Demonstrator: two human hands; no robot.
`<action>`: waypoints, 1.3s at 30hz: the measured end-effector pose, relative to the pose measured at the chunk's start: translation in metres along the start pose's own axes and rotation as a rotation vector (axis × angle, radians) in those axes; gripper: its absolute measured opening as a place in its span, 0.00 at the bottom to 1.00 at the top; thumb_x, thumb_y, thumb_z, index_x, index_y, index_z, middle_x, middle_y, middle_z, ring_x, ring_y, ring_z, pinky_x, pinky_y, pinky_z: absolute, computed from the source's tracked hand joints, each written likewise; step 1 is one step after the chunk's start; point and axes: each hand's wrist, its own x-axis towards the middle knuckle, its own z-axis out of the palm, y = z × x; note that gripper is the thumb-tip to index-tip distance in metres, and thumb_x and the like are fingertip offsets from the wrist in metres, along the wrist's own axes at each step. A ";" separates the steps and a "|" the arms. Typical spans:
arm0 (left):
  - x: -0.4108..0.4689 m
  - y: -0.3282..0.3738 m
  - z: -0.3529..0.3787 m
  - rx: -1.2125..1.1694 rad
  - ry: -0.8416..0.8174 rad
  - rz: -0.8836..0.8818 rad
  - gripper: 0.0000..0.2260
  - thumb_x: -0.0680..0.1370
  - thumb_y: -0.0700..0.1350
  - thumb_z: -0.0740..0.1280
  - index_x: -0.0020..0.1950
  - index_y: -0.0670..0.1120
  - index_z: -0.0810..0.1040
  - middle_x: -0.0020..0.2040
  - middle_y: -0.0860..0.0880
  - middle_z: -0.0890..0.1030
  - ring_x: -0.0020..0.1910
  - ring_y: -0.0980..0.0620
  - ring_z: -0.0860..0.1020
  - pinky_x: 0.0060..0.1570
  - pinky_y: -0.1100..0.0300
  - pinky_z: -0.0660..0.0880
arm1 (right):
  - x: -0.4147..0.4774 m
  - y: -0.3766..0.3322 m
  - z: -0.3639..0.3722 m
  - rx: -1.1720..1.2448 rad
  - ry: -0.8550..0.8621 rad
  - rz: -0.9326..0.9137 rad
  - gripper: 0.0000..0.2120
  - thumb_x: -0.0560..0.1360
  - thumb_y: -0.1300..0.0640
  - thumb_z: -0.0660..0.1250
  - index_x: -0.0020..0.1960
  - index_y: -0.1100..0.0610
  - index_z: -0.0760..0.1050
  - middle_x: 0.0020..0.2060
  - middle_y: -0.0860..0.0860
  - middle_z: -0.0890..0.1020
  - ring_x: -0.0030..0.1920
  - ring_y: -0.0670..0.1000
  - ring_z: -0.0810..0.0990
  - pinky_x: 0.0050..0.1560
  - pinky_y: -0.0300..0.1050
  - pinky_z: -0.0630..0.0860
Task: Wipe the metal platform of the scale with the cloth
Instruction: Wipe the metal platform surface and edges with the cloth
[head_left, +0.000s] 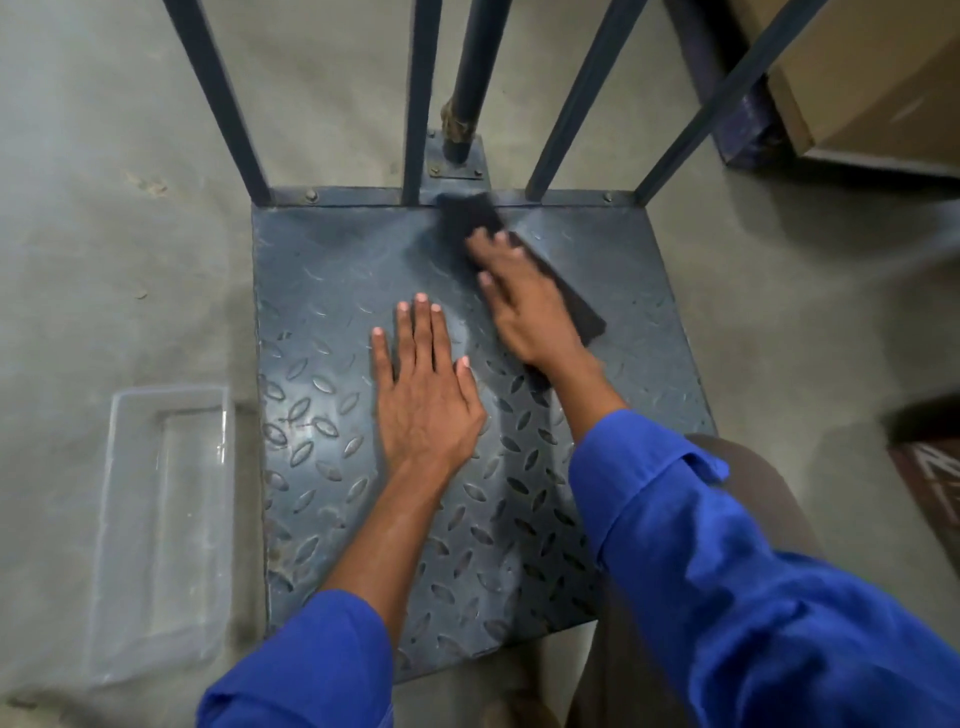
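The scale's metal platform (332, 322) is a dark grey tread plate lying on the floor, filling the middle of the view. A dark cloth (470, 215) lies on its far part, reaching the back edge. My right hand (524, 306) presses flat on the cloth, fingers spread toward the back edge, and looks motion-blurred. My left hand (423, 395) rests flat on the bare plate near its centre, fingers apart, holding nothing. Both arms wear blue sleeves.
Dark metal bars (228, 104) and a round post (470, 83) rise from the platform's back edge. A clear plastic tray (161, 525) lies on the concrete floor to the left. Cardboard boxes (872, 73) stand at the back right. My knee is at the lower right.
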 end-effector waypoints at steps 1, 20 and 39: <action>0.002 0.002 0.000 0.008 -0.002 0.020 0.31 0.87 0.54 0.43 0.88 0.41 0.45 0.89 0.42 0.44 0.88 0.44 0.43 0.85 0.38 0.43 | 0.000 0.005 0.005 -0.016 -0.083 -0.046 0.23 0.87 0.56 0.58 0.82 0.53 0.65 0.82 0.50 0.65 0.85 0.52 0.54 0.85 0.50 0.50; 0.031 0.037 0.007 0.079 -0.031 0.172 0.32 0.87 0.55 0.42 0.88 0.41 0.45 0.89 0.43 0.43 0.88 0.45 0.41 0.85 0.38 0.42 | -0.002 0.112 -0.041 -0.202 0.159 0.378 0.25 0.87 0.51 0.55 0.83 0.54 0.64 0.83 0.51 0.65 0.84 0.59 0.57 0.83 0.58 0.56; 0.014 0.017 -0.003 -0.082 0.017 0.104 0.32 0.87 0.59 0.48 0.88 0.44 0.55 0.89 0.44 0.53 0.88 0.44 0.48 0.86 0.41 0.46 | -0.028 0.047 -0.071 -0.051 0.224 0.640 0.25 0.89 0.51 0.53 0.84 0.55 0.60 0.83 0.59 0.61 0.81 0.63 0.64 0.78 0.53 0.62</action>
